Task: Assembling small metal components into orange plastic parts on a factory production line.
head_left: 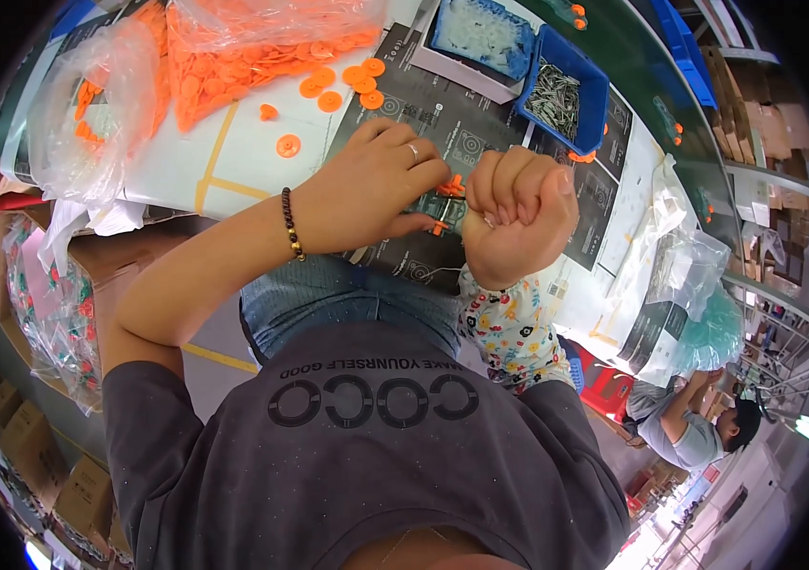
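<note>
My left hand (361, 195), with a dark bead bracelet and a ring, reaches in over the table and pinches a small clear plastic part with orange pieces (452, 186) on it. Its thumb is on the near side, its fingers on the far side. My right hand (518, 217), in a floral sleeve, is closed into a fist right beside the part. A thin dark piece shows between the fist and the part; what the fist grips is mostly hidden. Beneath both hands lies a dark printed sheet (404, 119).
Beyond my left arm are a bag of orange discs (233, 81), several loose discs (329, 102) and a clear bag (105, 104). A blue bin of metal pins (556, 100) and a blue tray (482, 36) stand far right. A green belt (647, 81) runs beyond. Another person (685, 423) sits at right.
</note>
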Motion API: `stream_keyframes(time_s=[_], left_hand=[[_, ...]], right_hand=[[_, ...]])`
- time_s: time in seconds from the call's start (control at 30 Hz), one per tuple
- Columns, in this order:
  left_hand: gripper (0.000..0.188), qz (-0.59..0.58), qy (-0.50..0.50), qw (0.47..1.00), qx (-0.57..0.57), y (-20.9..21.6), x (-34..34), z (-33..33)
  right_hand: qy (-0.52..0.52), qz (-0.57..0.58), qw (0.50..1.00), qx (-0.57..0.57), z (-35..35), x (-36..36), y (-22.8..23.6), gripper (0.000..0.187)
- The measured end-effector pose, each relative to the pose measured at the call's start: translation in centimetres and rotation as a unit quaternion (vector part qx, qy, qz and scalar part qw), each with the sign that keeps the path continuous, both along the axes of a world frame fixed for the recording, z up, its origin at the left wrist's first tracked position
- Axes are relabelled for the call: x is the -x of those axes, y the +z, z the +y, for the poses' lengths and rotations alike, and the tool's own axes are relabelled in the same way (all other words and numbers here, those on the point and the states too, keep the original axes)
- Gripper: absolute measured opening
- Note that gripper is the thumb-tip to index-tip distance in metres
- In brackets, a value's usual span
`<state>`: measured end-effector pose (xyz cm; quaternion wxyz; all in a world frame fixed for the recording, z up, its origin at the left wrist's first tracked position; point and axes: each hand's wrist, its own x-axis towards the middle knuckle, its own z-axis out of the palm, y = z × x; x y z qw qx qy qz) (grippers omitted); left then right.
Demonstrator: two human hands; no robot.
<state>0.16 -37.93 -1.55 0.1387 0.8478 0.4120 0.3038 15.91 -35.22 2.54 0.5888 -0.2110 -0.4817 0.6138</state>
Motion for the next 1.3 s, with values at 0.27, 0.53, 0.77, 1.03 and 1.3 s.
stream_keyframes(time_s=[0.27,0.53,0.77,1.03,1.3], left_hand=[[0.045,-0.004,0.007,0.999,0.037,0.4,-0.2,-0.1],[0.043,-0.013,0.010,0.999,0.046,0.4,-0.4,-0.1],[0.046,-0.008,0.010,0.999,0.047,0.6,-0.6,-0.3],[0.045,-0.027,0.021,0.999,0.033,0.3,-0.6,-0.3],[0.043,-0.063,0.012,0.997,0.049,0.3,-0.6,-0.2]], right_hand=[[-0.022,-0.019,1.000,-0.001,-0.1,0.4,-0.2,0.043],[-0.031,-0.019,0.999,0.002,-0.1,0.1,-0.2,0.043],[-0.042,-0.017,0.998,-0.035,-0.1,0.1,-0.4,0.043],[-0.034,-0.010,0.999,-0.015,0.0,-0.3,0.0,0.046],[0.001,-0.011,0.995,-0.095,-0.5,-0.3,-1.0,0.048]])
